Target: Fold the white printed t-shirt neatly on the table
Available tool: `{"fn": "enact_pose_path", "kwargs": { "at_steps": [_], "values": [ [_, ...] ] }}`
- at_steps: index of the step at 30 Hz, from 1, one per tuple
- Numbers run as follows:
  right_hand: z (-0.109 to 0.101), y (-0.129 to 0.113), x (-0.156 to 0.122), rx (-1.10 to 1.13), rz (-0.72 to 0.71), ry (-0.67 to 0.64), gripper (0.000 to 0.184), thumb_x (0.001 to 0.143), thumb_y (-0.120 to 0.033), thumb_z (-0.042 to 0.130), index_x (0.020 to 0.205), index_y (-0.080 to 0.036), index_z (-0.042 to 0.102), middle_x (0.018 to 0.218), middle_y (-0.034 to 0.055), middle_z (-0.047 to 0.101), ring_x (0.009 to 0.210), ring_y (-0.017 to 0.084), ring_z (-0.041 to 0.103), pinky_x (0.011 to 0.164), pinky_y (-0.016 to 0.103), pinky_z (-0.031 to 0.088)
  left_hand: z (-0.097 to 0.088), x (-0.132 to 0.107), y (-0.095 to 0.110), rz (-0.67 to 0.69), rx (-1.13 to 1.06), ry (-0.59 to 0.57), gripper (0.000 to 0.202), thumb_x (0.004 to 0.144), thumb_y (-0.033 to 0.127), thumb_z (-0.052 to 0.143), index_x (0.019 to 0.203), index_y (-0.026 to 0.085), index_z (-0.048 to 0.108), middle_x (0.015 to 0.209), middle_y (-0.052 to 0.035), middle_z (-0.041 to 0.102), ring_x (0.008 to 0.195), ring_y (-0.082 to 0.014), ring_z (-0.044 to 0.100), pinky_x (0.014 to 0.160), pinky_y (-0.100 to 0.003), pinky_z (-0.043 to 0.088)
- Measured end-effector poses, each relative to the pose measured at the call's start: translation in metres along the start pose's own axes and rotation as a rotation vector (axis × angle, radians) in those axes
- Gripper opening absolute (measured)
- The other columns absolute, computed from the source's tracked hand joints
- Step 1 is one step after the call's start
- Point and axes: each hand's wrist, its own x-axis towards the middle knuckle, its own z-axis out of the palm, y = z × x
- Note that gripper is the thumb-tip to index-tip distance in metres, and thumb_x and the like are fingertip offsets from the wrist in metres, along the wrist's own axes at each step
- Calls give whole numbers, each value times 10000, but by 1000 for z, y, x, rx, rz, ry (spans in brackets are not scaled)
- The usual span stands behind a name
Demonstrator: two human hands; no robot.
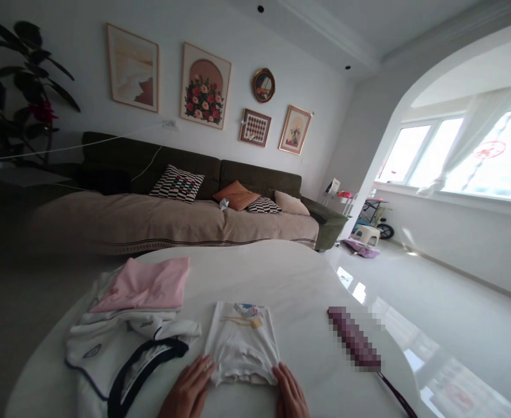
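A white T-shirt (pixel 244 342) with a blue and yellow print lies folded into a narrow rectangle on the white marbled table (pixel 255 264). My left hand (pixel 189 386) rests at its lower left edge, fingers stretched out and touching the cloth. At the lower right edge lies my right hand (pixel 289 390), its fingers also straight and against the cloth. Left of the shirt is a white garment with dark navy trim (pixel 94 351), loosely spread. Behind that, a folded pink garment (pixel 148 284) sits on top of other white clothes.
A long maroon object (pixel 353 338), pixelated, with a dark strap, lies on the table's right side. Beyond the table stands a dark green sofa (pixel 259 177) with a beige cover and several cushions. A white stool (pixel 367 234) is on the floor at the right.
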Motion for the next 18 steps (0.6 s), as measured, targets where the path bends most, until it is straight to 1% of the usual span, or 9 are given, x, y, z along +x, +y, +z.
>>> {"fn": "enact_pose_path", "kwargs": {
  "at_steps": [2, 4, 7, 9, 11, 14, 16, 18],
  "values": [
    [8, 2, -8, -61, 27, 13, 524, 702, -102, 317, 1140, -243, 566, 1218, 41, 532, 1148, 205, 468, 958, 345, 407, -1, -3, 0, 12, 25, 15, 398, 789, 237, 496, 1170, 347, 521, 1219, 16, 549, 1131, -176, 492, 929, -304, 428],
    [9, 2, -9, -97, 40, 7, 529, 698, -105, 324, 1153, -236, 559, 1231, 31, 522, 1156, 206, 461, 969, 346, 397, -4, 0, 1, 7, 35, 32, 392, 786, 240, 506, 1163, 346, 527, 1204, 15, 562, 1113, -172, 508, 923, -294, 434],
    [5, -3, -4, -136, 87, -36, 521, 705, -88, 312, 1135, -229, 571, 1226, 36, 527, 1155, 202, 462, 964, 340, 400, -6, 3, 2, 6, 44, 21, 376, 791, 256, 503, 1157, 341, 535, 1199, 9, 567, 1106, -174, 515, 927, -300, 431],
    [-3, -16, 3, -176, 152, -71, 474, 727, -95, 314, 1078, -223, 607, 1232, 60, 519, 1167, 228, 447, 956, 361, 403, -6, 3, 3, 1, 51, 1, 364, 801, 267, 490, 1154, 338, 538, 1199, 2, 567, 1106, -175, 514, 930, -306, 429],
    [-12, -44, 15, -208, 194, -77, 421, 763, -126, 322, 1051, -211, 618, 1259, 93, 488, 1190, 257, 414, 961, 386, 385, -5, 1, 3, 0, 53, -21, 371, 808, 268, 477, 1168, 345, 525, 1211, 0, 557, 1115, -177, 506, 933, -320, 427],
    [-18, -104, 40, -192, 157, -75, 400, 843, -227, 293, 1152, -210, 547, 1268, 110, 474, 1188, 260, 409, 963, 413, 355, -5, 0, 2, 6, 32, -35, 375, 814, 256, 460, 1172, 353, 518, 1226, -5, 543, 1135, -182, 487, 945, -349, 417],
    [-12, -141, 57, -203, 190, -110, 434, 864, -334, 301, 1243, -194, 461, 1256, 140, 480, 1157, 306, 429, 916, 483, 360, -5, 0, 1, 8, 4, -27, 332, 806, 255, 467, 1112, 330, 572, 1209, -20, 555, 1134, -196, 487, 952, -366, 410],
    [0, -167, 70, -250, 276, -166, 510, 849, -409, 337, 1274, -139, 418, 1247, 201, 470, 1128, 373, 432, 850, 552, 360, -6, 1, 1, 0, -37, -11, 301, 790, 255, 478, 1057, 293, 611, 1179, -46, 575, 1117, -211, 500, 950, -373, 413]
  ]
}}
